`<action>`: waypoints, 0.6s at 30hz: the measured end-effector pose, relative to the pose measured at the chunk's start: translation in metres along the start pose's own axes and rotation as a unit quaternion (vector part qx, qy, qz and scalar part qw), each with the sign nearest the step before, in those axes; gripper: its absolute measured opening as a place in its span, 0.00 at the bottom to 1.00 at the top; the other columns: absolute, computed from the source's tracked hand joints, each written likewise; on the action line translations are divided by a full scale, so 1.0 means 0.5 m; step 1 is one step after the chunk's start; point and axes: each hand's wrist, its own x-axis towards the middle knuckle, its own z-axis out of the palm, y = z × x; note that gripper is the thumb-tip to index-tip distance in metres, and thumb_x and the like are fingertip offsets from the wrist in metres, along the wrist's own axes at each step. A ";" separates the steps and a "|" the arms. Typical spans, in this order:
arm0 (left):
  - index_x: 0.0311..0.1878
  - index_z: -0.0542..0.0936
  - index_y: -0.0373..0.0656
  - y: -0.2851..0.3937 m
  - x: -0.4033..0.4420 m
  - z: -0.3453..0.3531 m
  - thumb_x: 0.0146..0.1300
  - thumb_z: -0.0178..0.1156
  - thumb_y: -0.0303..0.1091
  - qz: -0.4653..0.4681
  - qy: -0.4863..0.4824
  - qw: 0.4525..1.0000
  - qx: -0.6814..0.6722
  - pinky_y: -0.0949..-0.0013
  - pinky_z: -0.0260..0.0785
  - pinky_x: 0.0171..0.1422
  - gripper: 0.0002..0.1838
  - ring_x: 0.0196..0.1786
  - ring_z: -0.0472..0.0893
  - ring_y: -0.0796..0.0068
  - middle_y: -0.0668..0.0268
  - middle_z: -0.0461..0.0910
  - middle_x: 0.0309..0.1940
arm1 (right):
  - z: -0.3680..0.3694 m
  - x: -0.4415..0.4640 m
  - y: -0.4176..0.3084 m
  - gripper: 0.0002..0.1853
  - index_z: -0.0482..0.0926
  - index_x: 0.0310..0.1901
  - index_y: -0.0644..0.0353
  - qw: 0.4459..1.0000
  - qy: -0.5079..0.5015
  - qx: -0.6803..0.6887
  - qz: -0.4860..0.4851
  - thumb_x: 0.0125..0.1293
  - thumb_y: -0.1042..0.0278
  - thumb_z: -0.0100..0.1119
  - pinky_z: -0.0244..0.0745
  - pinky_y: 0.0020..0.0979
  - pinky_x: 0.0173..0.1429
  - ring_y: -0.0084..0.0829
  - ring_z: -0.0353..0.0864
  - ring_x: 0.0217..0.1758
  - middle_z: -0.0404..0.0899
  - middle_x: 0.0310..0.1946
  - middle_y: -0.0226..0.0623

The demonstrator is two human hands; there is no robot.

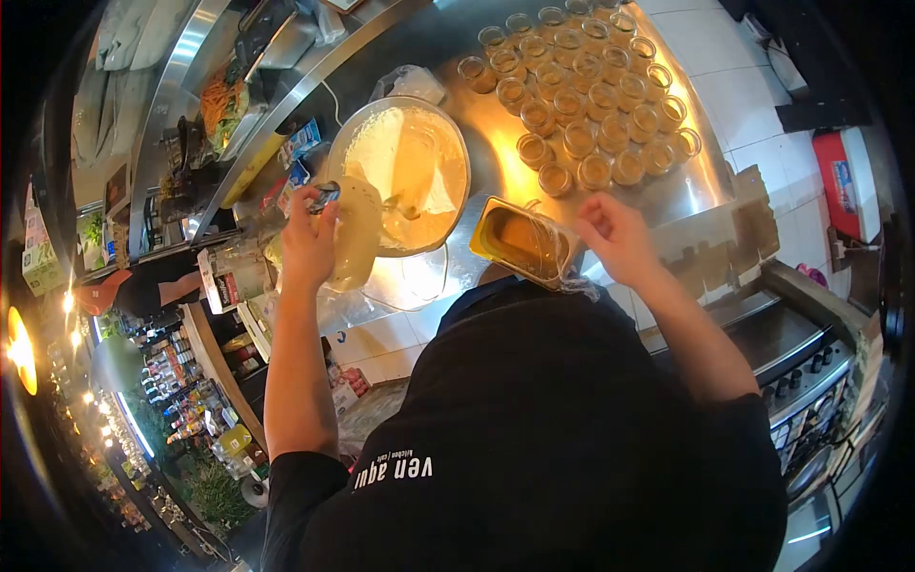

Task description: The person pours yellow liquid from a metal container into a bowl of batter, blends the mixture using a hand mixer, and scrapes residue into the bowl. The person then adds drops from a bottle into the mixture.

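Note:
My left hand [310, 238] is closed at the side of a pale, translucent container [355, 236], with a small dark, shiny object [326, 194] by its fingertips. Beside that container is a large round bowl [465, 157] of creamy light-brown mixture [429, 162]. My right hand [610, 236] has its fingers curled together at the right edge of a yellow-lined rectangular tub [487, 234]. Brown contents [519, 238] show inside the tub, and clear plastic film [560, 250] lies over its right part. Whatever the right fingertips pinch is too small to make out.
Several rows of glass jars [579, 139] stand on the steel counter [488, 119] at the upper right. Cardboard [705, 238] lines the counter's near right edge. A stove [805, 367] is at the lower right. Another person's arm [179, 289] shows at the left, near shelves of bottles.

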 end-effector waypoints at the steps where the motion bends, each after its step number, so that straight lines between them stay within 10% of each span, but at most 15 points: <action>1: 0.62 0.74 0.48 -0.020 0.007 0.008 0.79 0.65 0.45 0.000 -0.003 1.000 0.001 0.47 0.76 0.50 0.18 0.45 0.87 0.39 0.48 0.87 0.38 | -0.005 -0.017 0.022 0.09 0.82 0.46 0.60 1.000 0.006 0.014 0.019 0.71 0.68 0.70 0.67 0.28 0.32 0.18 0.73 0.26 0.78 0.25 0.28; 6: 0.63 0.74 0.49 -0.046 0.082 0.048 0.78 0.66 0.50 0.051 0.108 0.992 0.033 0.46 0.77 0.55 0.21 0.50 0.88 0.38 0.47 0.88 0.44 | -0.008 -0.073 0.111 0.08 0.82 0.46 0.61 0.997 0.011 0.041 0.072 0.72 0.69 0.70 0.64 0.26 0.30 0.15 0.70 0.25 0.76 0.24 0.26; 18: 0.66 0.74 0.51 0.021 0.114 0.052 0.78 0.66 0.51 0.075 -0.040 0.996 0.016 0.55 0.77 0.52 0.23 0.46 0.88 0.51 0.51 0.87 0.41 | -0.027 -0.118 0.178 0.08 0.82 0.47 0.60 0.994 0.016 -0.020 0.110 0.72 0.69 0.70 0.67 0.29 0.31 0.19 0.72 0.25 0.77 0.24 0.28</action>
